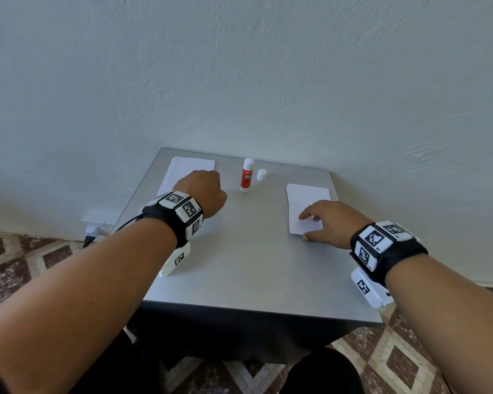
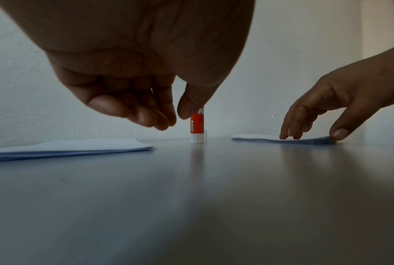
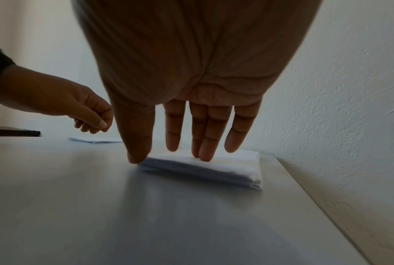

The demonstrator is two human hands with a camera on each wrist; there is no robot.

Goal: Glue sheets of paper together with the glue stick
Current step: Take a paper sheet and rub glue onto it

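Observation:
An orange and white glue stick (image 1: 246,175) (image 2: 197,129) stands upright and uncapped near the back of the grey table (image 1: 239,265). Its white cap (image 1: 261,174) sits just to its right. One stack of white paper (image 1: 180,170) (image 2: 73,146) lies at the back left, another stack (image 1: 306,206) (image 3: 205,168) at the right. My left hand (image 1: 202,191) (image 2: 168,116) hovers above the table left of the glue stick, fingers loosely curled, holding nothing. My right hand (image 1: 322,223) (image 3: 186,147) rests straight fingers on the right stack, with the thumb at its near left corner.
A textured white wall (image 1: 239,81) runs right behind the table. Patterned tile floor (image 1: 26,260) lies on both sides, with a white socket box and a cable (image 1: 94,226) at the left. My dark-clothed legs (image 1: 322,373) are under the table's front edge.

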